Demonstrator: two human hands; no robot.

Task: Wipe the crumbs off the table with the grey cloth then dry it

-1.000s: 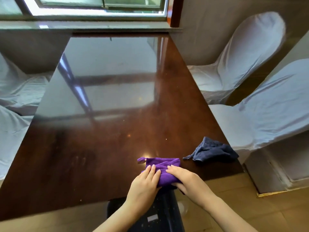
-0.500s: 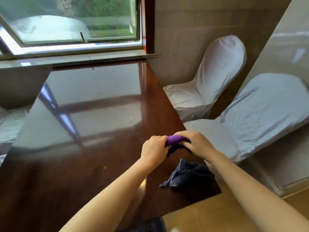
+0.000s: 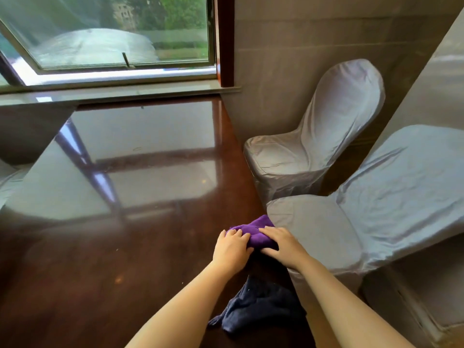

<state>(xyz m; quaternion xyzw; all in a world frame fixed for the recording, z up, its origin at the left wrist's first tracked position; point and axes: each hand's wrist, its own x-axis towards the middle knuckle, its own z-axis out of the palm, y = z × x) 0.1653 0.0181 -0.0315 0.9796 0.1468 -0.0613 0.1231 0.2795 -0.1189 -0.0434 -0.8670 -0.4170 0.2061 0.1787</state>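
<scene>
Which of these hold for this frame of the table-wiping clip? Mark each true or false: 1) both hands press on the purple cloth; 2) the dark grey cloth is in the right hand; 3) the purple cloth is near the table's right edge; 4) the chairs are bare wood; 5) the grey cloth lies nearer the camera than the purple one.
1) True: the left hand and right hand both rest on the purple cloth.
2) False: the dark grey cloth lies crumpled on the table, in neither hand.
3) True: it sits by the right edge, beside the near chair.
4) False: both chairs, including the far chair, wear pale fabric covers.
5) True.
</scene>
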